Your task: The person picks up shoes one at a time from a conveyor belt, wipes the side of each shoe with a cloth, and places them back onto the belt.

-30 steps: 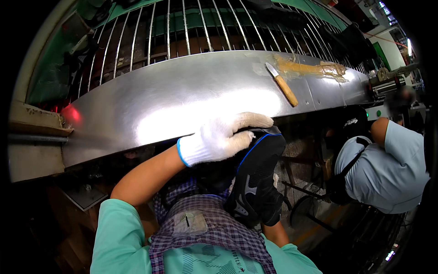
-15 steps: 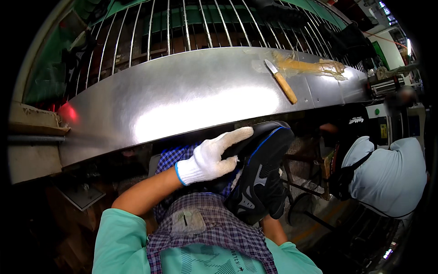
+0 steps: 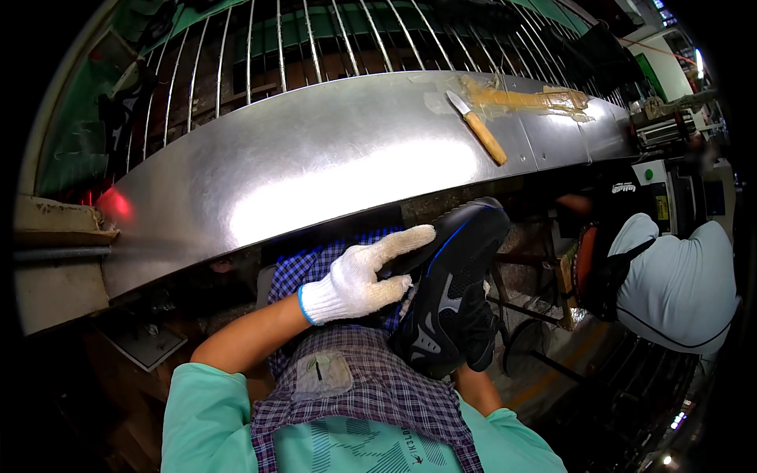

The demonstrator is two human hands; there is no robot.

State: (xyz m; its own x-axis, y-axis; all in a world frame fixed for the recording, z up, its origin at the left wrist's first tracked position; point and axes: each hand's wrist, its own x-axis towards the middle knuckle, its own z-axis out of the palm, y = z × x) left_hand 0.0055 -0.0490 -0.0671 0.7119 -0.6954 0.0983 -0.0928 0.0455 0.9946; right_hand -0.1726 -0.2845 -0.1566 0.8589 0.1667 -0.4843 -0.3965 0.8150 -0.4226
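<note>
A black athletic shoe (image 3: 441, 292) with grey side pieces and a blue line along its edge stands tilted over my lap, toe upward. My left hand (image 3: 359, 272), in a white knitted glove with a blue cuff, lies against the shoe's left side. Its forefinger and thumb are stretched apart, the forefinger reaching toward the toe; the other fingers are hard to make out. The forearm of my right arm (image 3: 477, 386) rises to the lower end of the shoe, which hides my right hand and its fingers.
A knife (image 3: 484, 138) with a wooden handle lies on the shiny metal ledge (image 3: 315, 134), beside brown tape (image 3: 528, 98). Metal rollers or bars (image 3: 315, 47) run behind it. To the right sits a person in a light grey shirt (image 3: 674, 276), near a wooden stool frame (image 3: 564, 292).
The view has shifted slightly. The shoe's toe sits a little higher and farther right against the ledge edge. My left hand keeps nearly the same pose.
</note>
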